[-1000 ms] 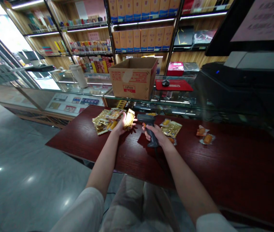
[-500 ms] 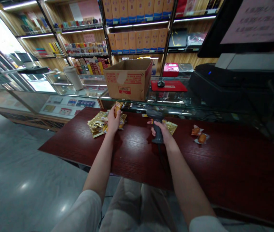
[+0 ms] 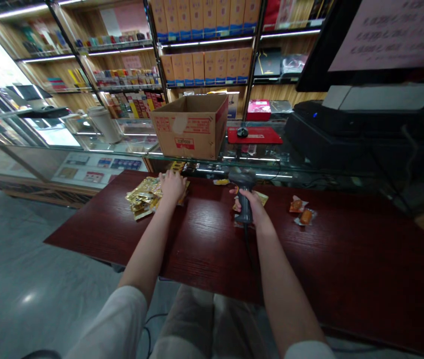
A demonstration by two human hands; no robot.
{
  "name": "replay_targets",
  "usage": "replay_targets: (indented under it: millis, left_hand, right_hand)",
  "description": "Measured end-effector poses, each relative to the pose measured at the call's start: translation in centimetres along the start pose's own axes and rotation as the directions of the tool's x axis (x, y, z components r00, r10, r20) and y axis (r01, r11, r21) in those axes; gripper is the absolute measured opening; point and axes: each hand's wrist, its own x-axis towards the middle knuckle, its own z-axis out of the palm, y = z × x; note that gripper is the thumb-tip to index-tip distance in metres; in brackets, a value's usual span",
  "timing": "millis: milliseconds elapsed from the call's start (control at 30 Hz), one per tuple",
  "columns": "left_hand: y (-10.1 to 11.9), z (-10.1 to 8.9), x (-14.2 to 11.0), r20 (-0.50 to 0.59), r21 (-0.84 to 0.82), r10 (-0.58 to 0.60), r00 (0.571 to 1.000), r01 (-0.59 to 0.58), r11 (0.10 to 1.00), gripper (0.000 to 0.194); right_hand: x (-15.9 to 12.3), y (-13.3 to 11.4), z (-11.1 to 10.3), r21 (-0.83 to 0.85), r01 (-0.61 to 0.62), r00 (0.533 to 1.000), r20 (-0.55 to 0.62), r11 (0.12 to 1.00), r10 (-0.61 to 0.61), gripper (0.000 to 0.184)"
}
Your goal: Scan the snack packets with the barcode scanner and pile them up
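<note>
My left hand lies palm down on the right part of a pile of shiny gold packets, its fingers apart. Its palm hides some of the packets beneath it. My right hand is wrapped round the handle of a dark grey barcode scanner, held upright with its cable hanging down. Behind that hand, a gold packet shows in part on the table. Two clear-wrapped orange-brown snacks, a rear one and a front one, rest farther right.
A dark red wooden table stands before me. Beyond it, an open cardboard box sits on a glass counter, beside a red mat with a mouse. A black monitor juts in at the upper right.
My left hand no longer holds up the gold packet and has come down flat onto the pile. The scanner stays in my right hand. The whole view has shifted slightly.
</note>
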Motion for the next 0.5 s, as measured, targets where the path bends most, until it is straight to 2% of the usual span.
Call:
replay_targets:
  millis: [33, 100, 200, 300, 367, 433, 500]
  left_hand:
    - [1.1, 0.4, 0.5, 0.004, -0.026, 0.055, 0.998, -0.055, 0.998, 0.039]
    - [3.8, 1.6, 1.4, 0.093, -0.090, 0.168, 0.981, -0.160, 0.983, 0.040]
    - [7.4, 4.1, 2.4, 0.260, -0.237, 0.342, 0.903, -0.284, 0.929, 0.043]
    - [9.5, 6.5, 2.6, 0.328, -0.254, 0.421, 0.846, -0.350, 0.902, 0.050]
    - [9.9, 7.5, 2.5, 0.318, -0.236, 0.408, 0.856, -0.345, 0.908, 0.038]
    - [9.7, 8.0, 2.4, 0.269, -0.248, 0.360, 0.894, -0.297, 0.922, 0.027]
    - [9.1, 8.0, 2.4, 0.241, -0.359, 0.299, 0.923, -0.201, 0.911, 0.021]
  right_hand:
    - [0.1, 0.1, -0.1, 0.003, 0.002, 1.000, -0.007, 1.000, -0.002, 0.041]
    - [0.2, 0.2, -0.3, 0.013, 0.000, 1.000, -0.017, 1.000, 0.000, 0.040]
    - [0.4, 0.3, -0.6, 0.025, -0.019, 1.000, -0.018, 1.000, 0.019, 0.039]
    - [0.5, 0.5, -0.7, 0.028, -0.023, 0.999, -0.030, 0.999, 0.024, 0.038]
    - [0.6, 0.7, -0.7, 0.033, -0.019, 0.999, -0.044, 0.999, 0.021, 0.038]
    - [0.8, 1.0, -0.5, 0.036, -0.017, 0.999, -0.051, 0.999, 0.018, 0.038]
    - [0.9, 1.2, -0.3, 0.034, -0.018, 0.999, -0.044, 0.999, 0.020, 0.038]
